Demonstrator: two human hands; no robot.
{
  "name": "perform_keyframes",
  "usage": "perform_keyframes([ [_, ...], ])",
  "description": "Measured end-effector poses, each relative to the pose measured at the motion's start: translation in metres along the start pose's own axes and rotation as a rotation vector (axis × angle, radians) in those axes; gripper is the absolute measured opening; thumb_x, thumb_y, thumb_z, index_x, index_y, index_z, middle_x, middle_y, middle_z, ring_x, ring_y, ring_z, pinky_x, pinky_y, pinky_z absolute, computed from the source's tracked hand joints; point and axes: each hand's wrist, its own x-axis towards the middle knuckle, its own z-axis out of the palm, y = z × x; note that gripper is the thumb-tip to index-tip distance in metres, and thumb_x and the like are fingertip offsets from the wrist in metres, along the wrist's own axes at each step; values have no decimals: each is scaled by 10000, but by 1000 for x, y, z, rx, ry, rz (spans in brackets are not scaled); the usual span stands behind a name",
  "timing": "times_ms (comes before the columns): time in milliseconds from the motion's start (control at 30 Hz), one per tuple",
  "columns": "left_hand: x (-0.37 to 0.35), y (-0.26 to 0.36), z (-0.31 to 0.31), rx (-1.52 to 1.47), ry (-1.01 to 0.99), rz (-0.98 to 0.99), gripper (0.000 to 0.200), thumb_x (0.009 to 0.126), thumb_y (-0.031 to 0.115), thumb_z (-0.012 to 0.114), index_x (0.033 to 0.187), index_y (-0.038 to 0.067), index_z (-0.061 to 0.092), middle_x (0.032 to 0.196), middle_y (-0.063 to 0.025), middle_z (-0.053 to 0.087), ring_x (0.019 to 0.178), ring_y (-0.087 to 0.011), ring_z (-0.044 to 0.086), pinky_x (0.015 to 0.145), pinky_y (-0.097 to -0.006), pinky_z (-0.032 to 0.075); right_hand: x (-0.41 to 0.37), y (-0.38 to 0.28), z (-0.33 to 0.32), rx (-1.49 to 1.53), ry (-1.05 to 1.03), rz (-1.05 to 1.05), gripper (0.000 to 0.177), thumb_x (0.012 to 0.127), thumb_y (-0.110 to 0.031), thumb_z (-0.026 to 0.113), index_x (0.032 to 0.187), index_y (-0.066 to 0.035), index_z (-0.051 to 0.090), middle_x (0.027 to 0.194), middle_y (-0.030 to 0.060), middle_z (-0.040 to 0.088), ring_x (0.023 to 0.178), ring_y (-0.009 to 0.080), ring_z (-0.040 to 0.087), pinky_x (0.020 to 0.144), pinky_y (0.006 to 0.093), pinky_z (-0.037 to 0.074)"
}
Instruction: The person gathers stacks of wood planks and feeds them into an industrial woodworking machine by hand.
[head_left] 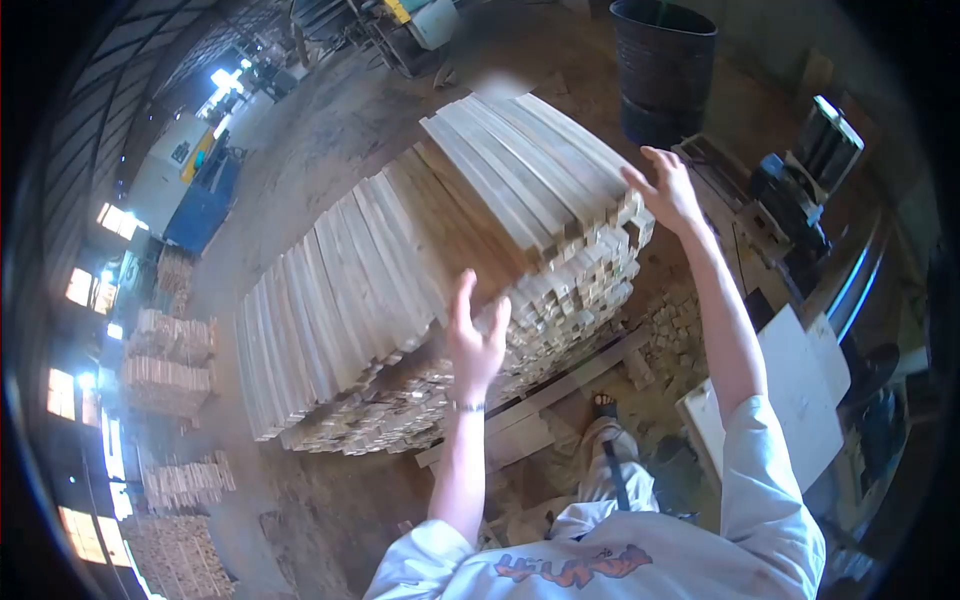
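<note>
A big stack of pale sawn wood strips (330, 270) fills the middle of the head view, its cut ends facing me. On its right part a further layer of strips (525, 165) lies side by side. Darker brown wood (450, 215) shows in the gap between the two groups. My left hand (475, 340) is raised in front of that gap, thumb and fingers apart, nothing in it. By the right end of the upper layer is my right hand (668, 190), its fingers spread and holding nothing, the fingertips right at the stack's corner.
A dark barrel (665, 75) stands beyond the stack. Machinery (800, 190) and a pale board (775, 400) are at the right. Wood offcuts (670, 335) litter the floor near my feet. More wood stacks (165, 375) line the left side, below a blue and white machine (190, 185).
</note>
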Motion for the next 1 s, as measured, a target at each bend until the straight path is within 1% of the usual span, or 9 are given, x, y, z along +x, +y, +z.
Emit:
perform_keyframes([
  [100, 77, -26, 55, -201, 34, -229, 727, 917, 337, 716, 1482, 22, 384, 1539, -205, 387, 1432, -297, 367, 1178, -423, 287, 47, -22, 24, -74, -493, 246, 683, 863, -550, 668, 1242, 15, 606, 1336, 241, 529, 1243, 360, 521, 1049, 423, 446],
  [200, 106, -48, 89, -327, 117, -287, 778, 901, 341, 727, 1485, -20, 362, 1538, -238, 374, 1442, -299, 347, 1182, -411, 277, 32, -39, 43, -193, -256, 179, 624, 854, -545, 672, 1102, 25, 614, 1188, 228, 568, 1177, 373, 546, 999, 432, 469],
  [333, 109, -40, 75, -181, 98, -337, 843, 819, 357, 802, 1472, -8, 414, 1498, -229, 445, 1402, -317, 412, 1176, -437, 295, -15, -68, 56, -282, -79, 93, 776, 751, -537, 777, 1139, 91, 538, 1160, 273, 547, 1155, 390, 534, 978, 454, 466],
  [500, 76, -18, 10, -89, -51, -296, 801, 810, 325, 812, 1462, 33, 450, 1491, -215, 459, 1396, -319, 424, 1172, -453, 311, -63, -104, 22, -94, -400, 134, 876, 715, -501, 826, 1235, 103, 462, 1100, 234, 533, 1096, 376, 543, 903, 428, 501],
  [600, 55, -22, -16, 144, -83, -236, 788, 809, 336, 814, 1449, 36, 466, 1444, -229, 502, 1365, -344, 457, 1144, -487, 345, -79, -111, 1, 113, -582, 172, 954, 691, -489, 849, 1299, 112, 426, 1154, 253, 508, 1148, 393, 511, 953, 445, 471],
  [700, 45, -13, -5, 526, 23, -140, 680, 874, 432, 719, 1394, 40, 523, 1455, -242, 461, 1343, -395, 450, 1071, -543, 398, -90, -115, 17, 11, -329, -10, 1008, 695, -467, 854, 1365, 114, 374, 1247, 283, 461, 1201, 436, 459, 1018, 521, 406],
  [767, 36, -4, 13, 691, 33, -157, 636, 905, 472, 658, 1364, 45, 555, 1489, -237, 413, 1351, -406, 427, 1055, -546, 405, -97, -126, 37, 45, -299, -138, 1008, 773, -550, 755, 1438, 83, 339, 1436, 340, 334, 1339, 549, 299, 1102, 659, 244],
  [867, 42, -5, 15, 733, 63, -39, 563, 892, 416, 651, 1321, 57, 591, 1473, -194, 431, 1304, -397, 449, 1045, -519, 408, -106, -135, 47, -88, -397, -224, 914, 806, -612, 665, 1457, -15, 427, 1538, 300, 254, 1425, 564, 157, 1143, 674, 147],
  [1000, 57, -22, 0, 703, 77, 57, 503, 882, 330, 641, 1279, 22, 619, 1433, -180, 485, 1259, -393, 500, 1029, -476, 437, -107, -128, 49, -84, -375, -261, 894, 799, -560, 686, 1469, -34, 416, 1547, 281, 238, 1431, 561, 137, 1144, 676, 144],
])
